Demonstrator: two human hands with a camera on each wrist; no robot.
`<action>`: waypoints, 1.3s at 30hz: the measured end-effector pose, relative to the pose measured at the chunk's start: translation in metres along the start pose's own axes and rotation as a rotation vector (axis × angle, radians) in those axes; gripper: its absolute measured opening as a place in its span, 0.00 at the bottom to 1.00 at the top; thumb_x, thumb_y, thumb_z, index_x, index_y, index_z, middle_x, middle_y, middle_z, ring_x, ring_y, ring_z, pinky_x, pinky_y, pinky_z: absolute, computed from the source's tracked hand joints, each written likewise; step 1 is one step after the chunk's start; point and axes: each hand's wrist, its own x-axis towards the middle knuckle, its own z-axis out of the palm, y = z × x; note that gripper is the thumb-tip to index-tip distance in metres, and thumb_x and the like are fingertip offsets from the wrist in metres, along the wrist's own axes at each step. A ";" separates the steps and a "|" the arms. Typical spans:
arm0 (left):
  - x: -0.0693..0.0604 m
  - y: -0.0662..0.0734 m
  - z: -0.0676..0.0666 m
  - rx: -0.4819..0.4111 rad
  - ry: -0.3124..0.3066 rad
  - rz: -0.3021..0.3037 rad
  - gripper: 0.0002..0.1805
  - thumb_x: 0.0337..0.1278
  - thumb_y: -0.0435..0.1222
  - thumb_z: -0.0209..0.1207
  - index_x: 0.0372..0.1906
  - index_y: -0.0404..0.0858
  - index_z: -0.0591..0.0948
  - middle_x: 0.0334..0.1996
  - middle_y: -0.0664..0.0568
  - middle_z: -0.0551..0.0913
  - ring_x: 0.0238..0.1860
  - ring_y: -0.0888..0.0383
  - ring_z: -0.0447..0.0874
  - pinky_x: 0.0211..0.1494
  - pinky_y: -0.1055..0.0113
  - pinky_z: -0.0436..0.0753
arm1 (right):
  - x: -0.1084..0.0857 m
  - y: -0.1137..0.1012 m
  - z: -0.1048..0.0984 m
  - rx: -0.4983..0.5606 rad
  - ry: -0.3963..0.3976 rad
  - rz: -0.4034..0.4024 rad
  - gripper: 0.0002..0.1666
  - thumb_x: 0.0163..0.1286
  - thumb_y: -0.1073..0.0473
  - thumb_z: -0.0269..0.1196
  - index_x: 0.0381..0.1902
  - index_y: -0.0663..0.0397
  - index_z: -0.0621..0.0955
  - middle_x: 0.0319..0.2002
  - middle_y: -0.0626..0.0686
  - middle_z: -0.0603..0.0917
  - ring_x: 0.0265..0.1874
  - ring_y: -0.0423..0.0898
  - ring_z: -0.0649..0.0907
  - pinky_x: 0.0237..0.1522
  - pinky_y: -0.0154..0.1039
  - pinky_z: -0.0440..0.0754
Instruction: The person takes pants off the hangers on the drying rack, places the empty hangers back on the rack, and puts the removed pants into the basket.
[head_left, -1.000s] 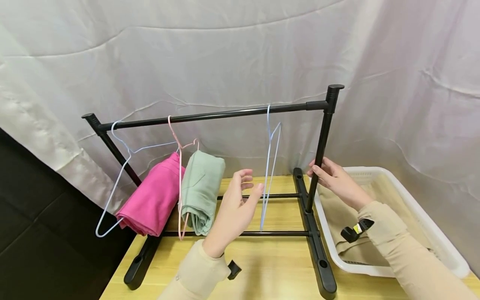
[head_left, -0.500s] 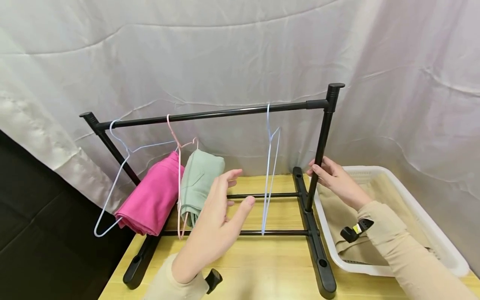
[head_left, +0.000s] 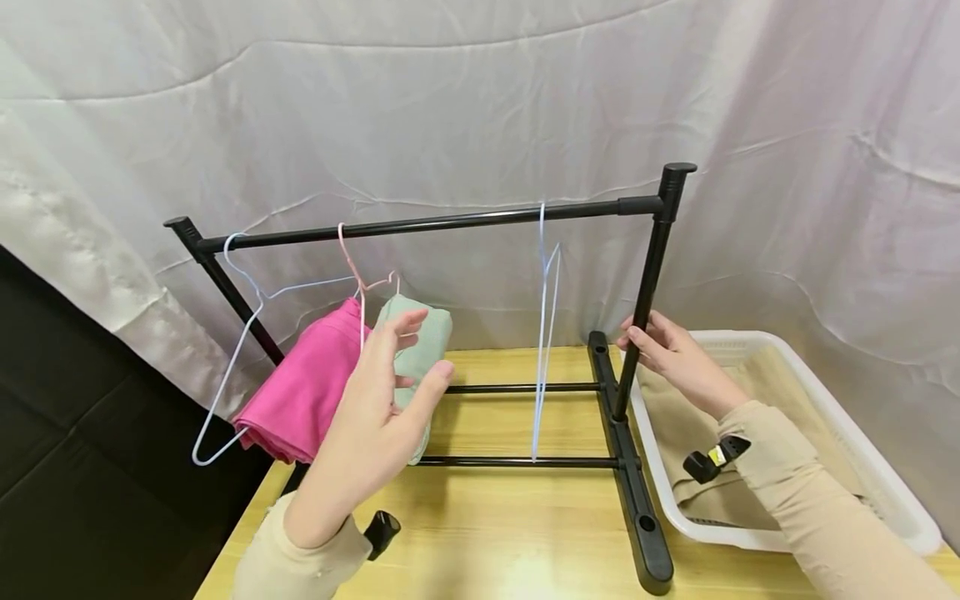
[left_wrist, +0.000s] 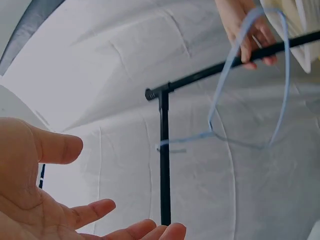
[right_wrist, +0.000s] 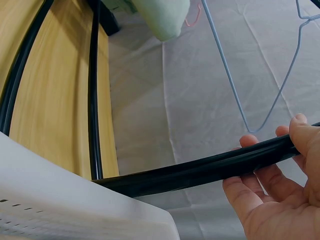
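My left hand (head_left: pixel 367 417) is raised, fingers spread and holding nothing, in front of a folded pale green cloth (head_left: pixel 431 337) and its pink hanger (head_left: pixel 347 246), partly hiding both. To the left, a bright pink cloth (head_left: pixel 315 379) hangs on a blue hanger (head_left: pixel 240 346). My right hand (head_left: pixel 678 358) grips the right post (head_left: pixel 651 267) of a black clothes rack; in the right wrist view the thumb and fingers (right_wrist: pixel 280 185) wrap round that post. Between the hands, a bare blue hanger (head_left: pixel 542 325) hangs from the top bar (head_left: pixel 465 221).
A white plastic basket (head_left: pixel 742 537) with beige fabric (head_left: pixel 772 387) inside stands right of the rack on the wooden table (head_left: pixel 480 533). The rack's foot (head_left: pixel 641 533) extends toward the front. Pale curtain (head_left: pixel 465 108) covers the back, and black cloth (head_left: pixel 90 450) lies left.
My left hand has moved left, away from the bare blue hanger, and now overlaps the green cloth. That hanger sways slightly. The right hand stays on the post.
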 end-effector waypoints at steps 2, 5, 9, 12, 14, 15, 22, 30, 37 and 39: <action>0.003 -0.004 -0.005 0.017 0.012 0.005 0.32 0.80 0.48 0.60 0.80 0.52 0.64 0.77 0.56 0.69 0.76 0.54 0.71 0.56 0.54 0.86 | 0.000 0.000 0.000 0.001 0.003 0.001 0.19 0.89 0.45 0.50 0.64 0.51 0.72 0.52 0.44 0.83 0.60 0.36 0.83 0.68 0.29 0.78; 0.005 -0.011 -0.010 0.044 0.031 -0.004 0.33 0.81 0.47 0.59 0.81 0.50 0.63 0.76 0.52 0.69 0.76 0.52 0.70 0.60 0.50 0.84 | 0.000 0.000 0.000 0.003 0.008 0.004 0.20 0.89 0.44 0.49 0.64 0.51 0.72 0.52 0.45 0.83 0.60 0.36 0.83 0.66 0.26 0.77; 0.007 -0.019 -0.016 0.087 0.055 -0.029 0.33 0.81 0.48 0.57 0.82 0.49 0.62 0.75 0.48 0.69 0.76 0.49 0.70 0.62 0.49 0.81 | 0.000 0.001 0.001 -0.005 0.006 0.010 0.21 0.89 0.43 0.49 0.64 0.50 0.72 0.52 0.45 0.83 0.61 0.37 0.83 0.66 0.24 0.77; 0.009 -0.025 -0.019 0.117 0.065 -0.033 0.33 0.81 0.48 0.58 0.82 0.47 0.63 0.73 0.45 0.70 0.72 0.46 0.71 0.62 0.49 0.79 | -0.001 0.001 0.000 0.000 0.007 0.012 0.21 0.88 0.42 0.49 0.64 0.50 0.72 0.52 0.45 0.83 0.61 0.37 0.83 0.66 0.23 0.77; 0.011 -0.029 -0.021 0.135 0.074 -0.027 0.33 0.81 0.47 0.58 0.81 0.45 0.63 0.72 0.41 0.70 0.71 0.44 0.72 0.64 0.47 0.78 | 0.000 0.001 0.001 0.011 0.009 0.006 0.20 0.89 0.43 0.49 0.64 0.49 0.72 0.52 0.44 0.83 0.60 0.36 0.82 0.66 0.23 0.77; 0.013 -0.031 -0.023 0.143 0.078 -0.026 0.33 0.81 0.47 0.58 0.81 0.44 0.63 0.72 0.40 0.70 0.69 0.44 0.72 0.64 0.46 0.77 | 0.000 0.001 0.001 0.019 0.008 0.001 0.20 0.89 0.44 0.50 0.64 0.49 0.72 0.51 0.44 0.83 0.60 0.36 0.82 0.66 0.23 0.77; 0.022 -0.051 -0.032 0.210 0.071 -0.069 0.37 0.81 0.45 0.57 0.85 0.43 0.58 0.71 0.33 0.68 0.70 0.39 0.69 0.70 0.38 0.72 | -0.001 -0.002 0.003 0.009 0.008 -0.005 0.19 0.89 0.45 0.49 0.64 0.50 0.72 0.50 0.42 0.83 0.58 0.33 0.82 0.71 0.32 0.77; 0.031 -0.072 -0.036 0.186 0.044 -0.150 0.40 0.81 0.44 0.56 0.86 0.39 0.53 0.71 0.29 0.67 0.74 0.35 0.68 0.76 0.33 0.70 | -0.001 -0.001 0.003 0.002 0.013 -0.003 0.19 0.89 0.45 0.49 0.64 0.51 0.72 0.50 0.43 0.83 0.58 0.33 0.82 0.71 0.32 0.77; 0.036 -0.089 -0.035 0.112 -0.014 -0.220 0.41 0.84 0.46 0.53 0.87 0.36 0.48 0.72 0.27 0.70 0.73 0.31 0.74 0.74 0.33 0.75 | -0.001 0.001 0.003 0.036 0.022 -0.017 0.18 0.89 0.47 0.51 0.63 0.51 0.72 0.51 0.47 0.83 0.58 0.37 0.83 0.66 0.24 0.78; 0.036 -0.093 -0.034 0.104 -0.025 -0.234 0.41 0.85 0.45 0.53 0.86 0.36 0.48 0.70 0.29 0.73 0.71 0.32 0.77 0.71 0.36 0.79 | -0.001 0.000 0.004 0.035 0.020 -0.016 0.17 0.89 0.47 0.51 0.63 0.51 0.72 0.50 0.45 0.83 0.59 0.37 0.83 0.65 0.24 0.78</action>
